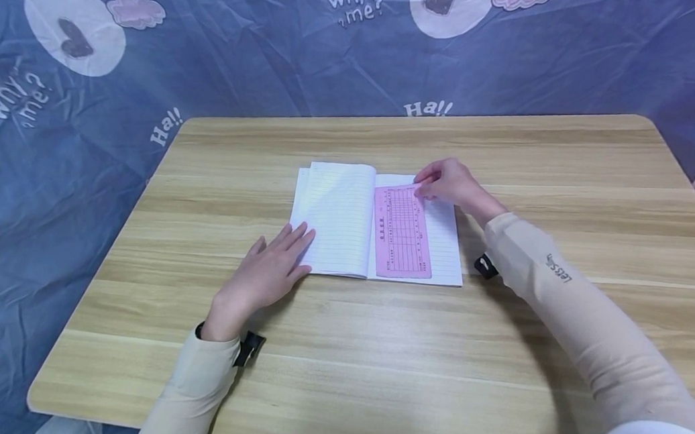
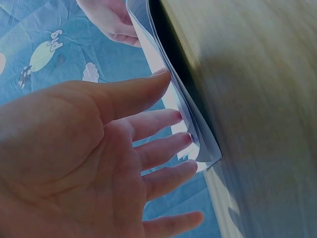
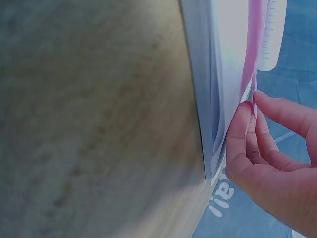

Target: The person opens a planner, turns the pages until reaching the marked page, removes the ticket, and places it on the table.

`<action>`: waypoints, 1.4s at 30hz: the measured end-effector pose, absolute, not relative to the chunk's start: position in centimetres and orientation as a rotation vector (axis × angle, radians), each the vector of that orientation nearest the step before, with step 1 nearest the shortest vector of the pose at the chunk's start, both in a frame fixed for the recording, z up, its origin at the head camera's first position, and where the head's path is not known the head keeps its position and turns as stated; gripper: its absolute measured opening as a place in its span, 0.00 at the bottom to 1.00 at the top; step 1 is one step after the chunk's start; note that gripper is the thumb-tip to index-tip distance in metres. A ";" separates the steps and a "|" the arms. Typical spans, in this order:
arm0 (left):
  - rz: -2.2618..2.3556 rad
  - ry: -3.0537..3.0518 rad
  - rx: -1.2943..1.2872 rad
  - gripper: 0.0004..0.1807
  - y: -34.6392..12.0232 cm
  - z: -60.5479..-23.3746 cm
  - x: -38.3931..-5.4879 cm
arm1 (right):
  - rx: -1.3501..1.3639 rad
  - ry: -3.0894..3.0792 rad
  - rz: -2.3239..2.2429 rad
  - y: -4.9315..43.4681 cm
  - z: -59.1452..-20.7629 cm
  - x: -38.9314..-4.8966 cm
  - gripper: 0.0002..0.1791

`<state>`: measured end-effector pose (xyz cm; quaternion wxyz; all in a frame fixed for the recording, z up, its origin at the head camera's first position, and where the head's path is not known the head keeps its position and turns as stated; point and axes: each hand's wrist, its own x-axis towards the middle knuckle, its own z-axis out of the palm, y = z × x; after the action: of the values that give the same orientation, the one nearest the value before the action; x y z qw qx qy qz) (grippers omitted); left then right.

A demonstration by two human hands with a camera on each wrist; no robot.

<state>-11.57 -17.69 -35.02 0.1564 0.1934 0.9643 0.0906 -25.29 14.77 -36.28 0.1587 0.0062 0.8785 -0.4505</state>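
Observation:
An open notebook with lined white pages (image 1: 340, 220) lies on the table. Over its right page is a pink printed slip (image 1: 403, 238), its long side running along the fold. My right hand (image 1: 451, 184) pinches the slip's upper right corner between thumb and fingers; in the right wrist view this hand (image 3: 267, 144) holds the pink edge close to the page. At the notebook's lower left corner, my left hand (image 1: 268, 265) rests with fingers spread and extended. The left wrist view shows that hand (image 2: 114, 148) with its fingertips touching the page edges.
The wooden table (image 1: 373, 373) has rounded corners and stands against a blue printed cloth (image 1: 262, 50). A black strap piece (image 1: 249, 349) hangs at the left wrist, another (image 1: 486, 266) at the right.

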 end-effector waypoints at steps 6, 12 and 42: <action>0.261 2.758 0.550 0.34 -17.6 -35.0 -11.5 | 0.033 2.470 -1.341 14.9 -36.1 -25.1 0.15; 0.254 2.758 0.550 0.34 -17.6 -34.9 -11.5 | 0.026 2.453 -1.344 15.7 -35.5 -25.2 0.15; 0.265 2.753 0.551 0.34 -17.6 -34.9 -11.6 | 0.012 2.470 -1.196 30.2 -33.6 -24.3 0.24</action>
<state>-11.60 -17.64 -34.95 0.1601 0.1928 0.9636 0.0926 -24.33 30.21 -33.58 0.1974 0.0042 0.8824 -0.4271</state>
